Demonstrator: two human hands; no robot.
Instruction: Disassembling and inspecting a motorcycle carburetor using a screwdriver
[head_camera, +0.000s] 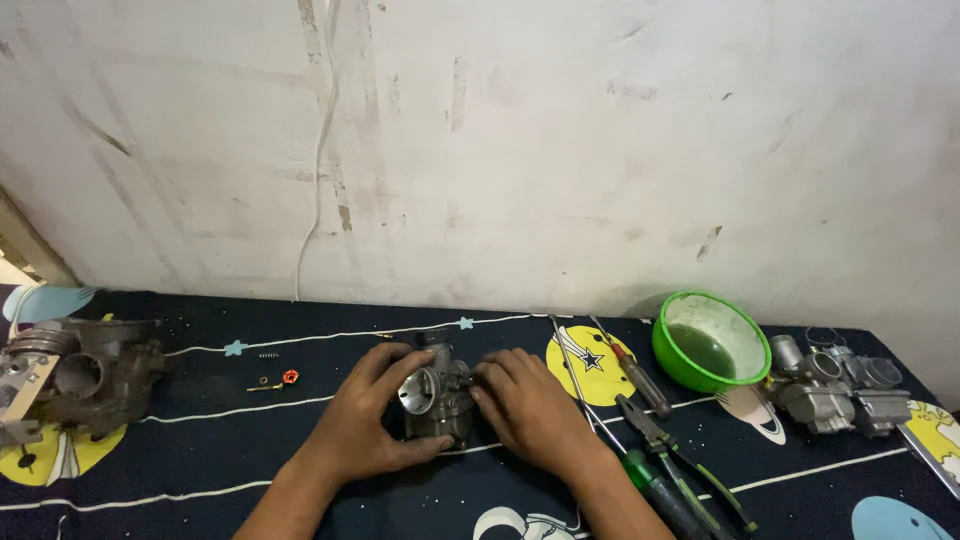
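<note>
A stained, scuffed white wall (560, 150) rose behind everything, with a thin white cable (318, 170) hanging down it to the table's back edge. Below it the table (200, 460) was spread with a dark blue cloth printed with stars, planets and rockets. At its far left lay a big, grimy metal engine part (85, 375) with round openings. Over to the right stood a bright green bowl (710, 340) holding a little greenish liquid, and just beyond it a cluster of grey carburetor parts (840, 390).

In the middle, close to the front, a small grey carburetor (437, 390) stood upright on the cloth with its round mouth turned toward the left. The left hand (365, 420) was wrapped around that side, thumb low and fingers curled over the top. The right hand (530, 405) pressed against the other side, fingertips on the body; whether it pinched some small piece there I could not tell.

Right of the right hand lay two screwdrivers (600, 365) side by side, pliers with green-and-black handles (680, 455), and another green-handled screwdriver (655, 490). Left of the carburetor sat a tiny red-orange piece (290, 377) beside a small brass bit (263, 384).
</note>
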